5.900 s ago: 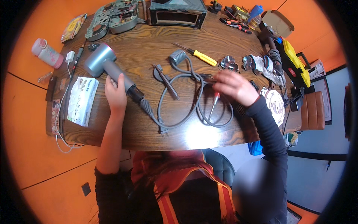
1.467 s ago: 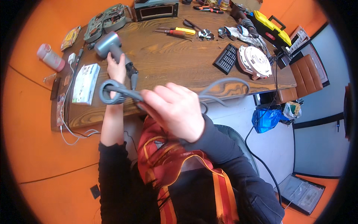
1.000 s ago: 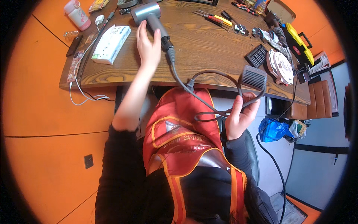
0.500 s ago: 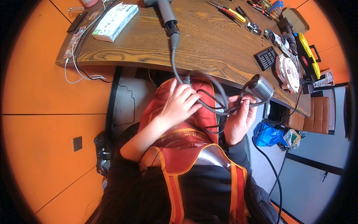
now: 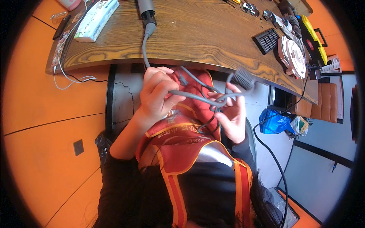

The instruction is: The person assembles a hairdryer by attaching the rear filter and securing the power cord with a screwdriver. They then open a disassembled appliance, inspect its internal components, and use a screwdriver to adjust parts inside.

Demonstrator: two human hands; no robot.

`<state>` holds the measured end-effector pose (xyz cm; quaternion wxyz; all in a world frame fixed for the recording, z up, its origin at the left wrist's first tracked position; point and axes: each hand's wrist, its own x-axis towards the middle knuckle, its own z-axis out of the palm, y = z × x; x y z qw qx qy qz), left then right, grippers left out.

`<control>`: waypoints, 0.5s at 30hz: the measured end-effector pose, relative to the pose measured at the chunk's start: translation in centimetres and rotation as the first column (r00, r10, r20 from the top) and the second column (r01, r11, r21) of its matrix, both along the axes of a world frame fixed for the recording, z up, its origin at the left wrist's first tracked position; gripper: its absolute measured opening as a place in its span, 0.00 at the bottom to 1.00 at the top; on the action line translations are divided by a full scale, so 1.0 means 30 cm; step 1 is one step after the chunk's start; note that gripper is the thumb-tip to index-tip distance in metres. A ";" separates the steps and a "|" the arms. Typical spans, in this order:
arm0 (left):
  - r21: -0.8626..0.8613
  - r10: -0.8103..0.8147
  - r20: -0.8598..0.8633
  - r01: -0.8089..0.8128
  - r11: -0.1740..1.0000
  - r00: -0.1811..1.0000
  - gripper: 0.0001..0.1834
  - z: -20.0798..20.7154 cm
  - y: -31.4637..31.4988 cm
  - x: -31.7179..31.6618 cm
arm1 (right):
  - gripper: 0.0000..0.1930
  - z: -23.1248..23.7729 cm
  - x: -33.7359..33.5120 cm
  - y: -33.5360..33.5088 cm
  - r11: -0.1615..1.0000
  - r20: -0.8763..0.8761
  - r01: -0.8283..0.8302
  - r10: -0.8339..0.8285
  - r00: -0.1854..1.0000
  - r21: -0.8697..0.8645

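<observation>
The grey cord [image 5: 197, 97] is gripped by the left hand [image 5: 157, 91] and held loosely, in loops, by the right hand [image 5: 234, 119] before the desk [image 5: 205, 41], whence the attached grey handle [image 5: 145, 5] could be dragged off by overpulling

A red apron [image 5: 186, 154] with orange-edged straps [image 5: 177, 197] covers a black, sleeved top [image 5: 209, 184].

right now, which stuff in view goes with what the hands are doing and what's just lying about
In use, it seems:
- grey cable, gripped by the left hand, looped at the right hand
- grey handle
- ridged grey cylinder

Lying about:
- white packet
- black tray
- round white part
- blue bag
</observation>
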<state>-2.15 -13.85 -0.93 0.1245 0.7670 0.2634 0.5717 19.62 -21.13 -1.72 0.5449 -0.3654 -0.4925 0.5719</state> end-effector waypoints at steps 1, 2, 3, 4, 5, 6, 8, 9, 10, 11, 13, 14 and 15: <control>-0.007 0.008 0.013 -0.008 1.000 1.000 0.15 0.002 -0.002 0.004 | 0.41 -0.001 -0.006 0.002 0.999 0.087 -0.003 0.007 0.996 -0.052; -0.009 0.015 0.024 -0.015 1.000 1.000 0.14 0.004 -0.004 0.007 | 0.45 -0.005 -0.014 0.006 1.000 0.207 0.003 0.001 0.978 -0.018; -0.013 0.024 0.039 -0.024 1.000 0.999 0.14 0.005 -0.006 0.007 | 0.44 -0.005 -0.019 0.009 0.999 0.224 -0.008 -0.004 0.974 0.054; -0.015 0.043 0.055 -0.042 0.999 0.998 0.14 0.007 -0.008 0.005 | 0.42 -0.007 -0.025 0.013 0.999 0.207 -0.013 0.006 0.978 0.032; -0.021 0.062 0.075 -0.061 0.998 0.995 0.14 0.008 -0.010 0.001 | 0.38 -0.005 -0.024 0.020 0.998 0.230 -0.052 0.043 0.972 0.032; -0.027 0.082 0.095 -0.080 0.996 0.992 0.14 0.009 -0.012 -0.003 | 0.34 -0.004 -0.025 0.028 0.997 0.225 -0.064 0.071 0.972 -0.039; -0.019 0.091 0.133 -0.089 0.996 0.987 0.14 0.011 -0.011 -0.013 | 0.25 0.004 -0.021 0.049 0.984 0.212 -0.089 0.121 0.970 -0.156; -0.014 0.094 0.153 -0.093 0.996 0.984 0.15 0.013 -0.008 -0.018 | 0.23 0.010 -0.017 0.063 0.981 0.289 -0.158 0.184 0.940 -0.112; -0.009 0.101 0.122 -0.101 0.995 0.987 0.16 0.016 -0.006 -0.025 | 0.20 0.018 -0.012 0.076 0.967 0.380 -0.242 0.255 0.889 -0.081; -0.001 0.099 0.108 -0.100 0.995 0.989 0.16 0.019 -0.004 -0.029 | 0.18 0.026 -0.011 0.086 0.948 0.468 -0.309 0.305 0.829 -0.072; 0.015 0.098 0.079 -0.100 0.995 0.992 0.16 0.029 0.001 -0.041 | 0.13 0.046 -0.015 0.092 0.935 0.557 -0.351 0.312 0.769 -0.039; 0.019 0.104 0.121 -0.107 0.994 0.987 0.16 0.036 0.008 -0.048 | 0.11 0.054 -0.017 0.093 0.931 0.650 -0.362 0.246 0.719 0.048; 0.022 0.111 0.167 -0.116 0.993 0.980 0.16 0.043 0.016 -0.057 | 0.10 0.063 -0.013 0.095 0.915 0.731 -0.380 0.164 0.662 0.138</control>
